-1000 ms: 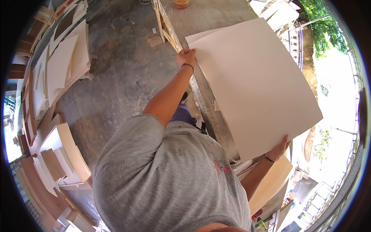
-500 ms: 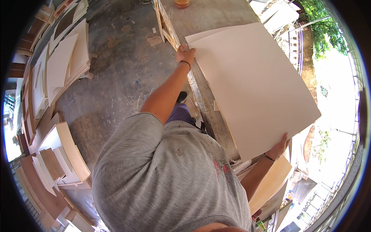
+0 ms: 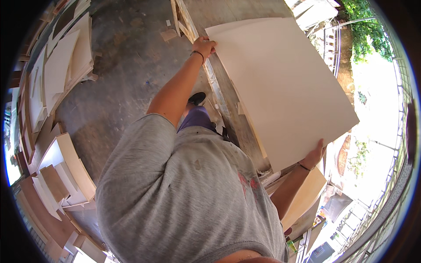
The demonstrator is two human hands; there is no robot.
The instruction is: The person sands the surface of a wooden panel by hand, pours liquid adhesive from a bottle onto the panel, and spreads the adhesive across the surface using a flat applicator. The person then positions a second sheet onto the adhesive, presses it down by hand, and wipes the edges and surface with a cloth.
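Observation:
A large white board (image 3: 285,92) lies across a grey workbench (image 3: 245,9), with the edge of another sheet showing under its far side. My left hand (image 3: 204,45) is closed at the board's far left corner, with its fingers curled around the edge. At the near right side, my right hand (image 3: 313,155) holds the board's near edge, its fingers pointing away from me along it. The undersides of both grips are hidden. A pale wooden strip (image 3: 256,138) shows along the board's left edge.
Stacked white panels (image 3: 66,61) stand on the floor to the left. Nearer on that side are wooden boxes and offcuts (image 3: 72,171). A curved plywood sheet (image 3: 305,193) is below my right forearm. A wooden frame (image 3: 186,26) runs along the bench's left side.
The whole view has shifted, so board and bench sit a little higher and further left. The orange container at the top has left the picture. Both hands keep their places on the board.

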